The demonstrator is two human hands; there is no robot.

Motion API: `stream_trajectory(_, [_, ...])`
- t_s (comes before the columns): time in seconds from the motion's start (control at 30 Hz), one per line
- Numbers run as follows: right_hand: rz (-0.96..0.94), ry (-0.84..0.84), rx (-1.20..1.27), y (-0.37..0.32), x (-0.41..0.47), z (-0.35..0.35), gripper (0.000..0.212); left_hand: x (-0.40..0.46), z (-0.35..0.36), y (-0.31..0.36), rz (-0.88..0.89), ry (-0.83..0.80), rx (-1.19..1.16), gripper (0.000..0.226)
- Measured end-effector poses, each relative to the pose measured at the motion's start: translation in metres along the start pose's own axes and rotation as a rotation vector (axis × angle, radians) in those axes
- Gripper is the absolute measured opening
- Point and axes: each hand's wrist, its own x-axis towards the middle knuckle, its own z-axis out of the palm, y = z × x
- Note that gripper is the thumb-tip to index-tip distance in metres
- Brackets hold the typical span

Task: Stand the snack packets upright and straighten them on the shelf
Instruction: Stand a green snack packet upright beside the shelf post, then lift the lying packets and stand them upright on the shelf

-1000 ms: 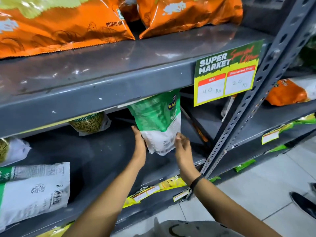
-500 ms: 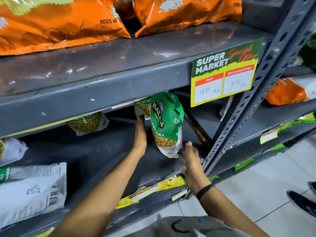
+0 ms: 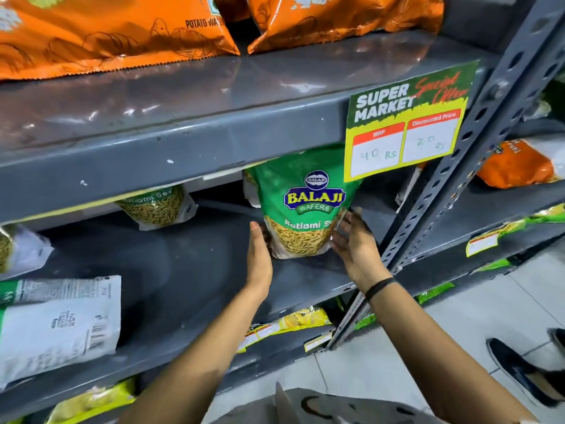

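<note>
A green Balaji sev packet [image 3: 305, 209] stands upright on the grey middle shelf [image 3: 183, 270], its front facing me and its top hidden under the shelf above. My left hand [image 3: 260, 255] lies flat against its lower left side and holds it. My right hand [image 3: 354, 246] has its fingers spread, the tips touching the packet's right edge. A second sev packet [image 3: 156, 209] stands further left at the back. A third packet [image 3: 18, 249] leans at the far left. A white-backed packet [image 3: 58, 319] lies flat, face down, at the front left.
Orange wafer packets [image 3: 107, 29] lie on the upper shelf. A price sign [image 3: 406, 127] hangs from that shelf's edge, just right of the green packet. A perforated steel post [image 3: 452, 179] rises right of my right hand. Yellow packets [image 3: 290, 324] sit on the shelf below. A dark shoe [image 3: 519, 371] rests on the tiled floor.
The green packet has turned from back-facing through side-on to front-facing and now sits on the shelf. My right hand left it, then came back to its right edge.
</note>
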Motion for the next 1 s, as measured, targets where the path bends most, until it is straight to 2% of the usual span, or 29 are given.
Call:
stream_trajectory(0.1, [-0.059, 0.070, 0.030, 0.006, -0.006, 0.004, 0.042, -0.015, -0.004, 0.004, 0.058, 0.012, -0.021, 0.049])
stream_trajectory(0.17, [-0.150, 0.176, 0.117, 0.016, -0.018, 0.009, 0.021, -0.020, -0.016, 0.004, 0.149, 0.121, -0.004, 0.043])
stream_trajectory(0.23, [-0.242, 0.225, 0.133, 0.033, -0.035, 0.018, 0.015, -0.029, -0.037, 0.005, 0.293, 0.278, 0.026, 0.037])
stream_trajectory(0.33, [-0.326, 0.086, -0.013, 0.063, -0.066, 0.048, 0.010, -0.051, -0.078, 0.012, 0.535, 0.530, 0.083, 0.040])
stream_trajectory(0.4, [-0.328, -0.084, -0.121, 0.078, -0.082, 0.081, 0.013, -0.064, -0.113, 0.016, 0.647, 0.681, 0.079, 0.034])
stream_trajectory(0.47, [-0.340, -0.266, -0.229, 0.085, -0.093, 0.124, 0.013, -0.075, -0.152, 0.020, 0.602, 0.803, -0.045, 0.022])
stream_trajectory(0.53, [-0.335, -0.450, -0.410, 0.092, -0.095, 0.170, 0.014, -0.089, -0.185, 0.022, 0.468, 0.908, -0.179, 0.006])
stream_trajectory(0.67, [-0.379, -0.725, -0.801, 0.114, -0.100, 0.269, 0.021, -0.120, -0.235, 0.011, 0.254, 1.053, -0.327, 0.029])
stream_trajectory(0.73, [-0.327, -0.813, -0.922, 0.127, -0.108, 0.312, 0.036, -0.125, -0.257, 0.007, 0.184, 1.064, -0.378, 0.030])
stream_trajectory(0.8, [-0.224, -0.867, -1.071, 0.139, -0.116, 0.341, 0.045, -0.123, -0.280, 0.005, 0.088, 1.006, -0.376, 0.033])
stream_trajectory(0.9, [-0.231, -0.991, -1.169, 0.154, -0.126, 0.365, 0.045, -0.122, -0.305, 0.006, -0.027, 0.831, -0.329, 0.030])
stream_trajectory(1.0, [-0.251, -1.070, -1.232, 0.165, -0.130, 0.367, 0.048, -0.126, -0.311, 0.007, -0.051, 0.729, -0.419, 0.024])
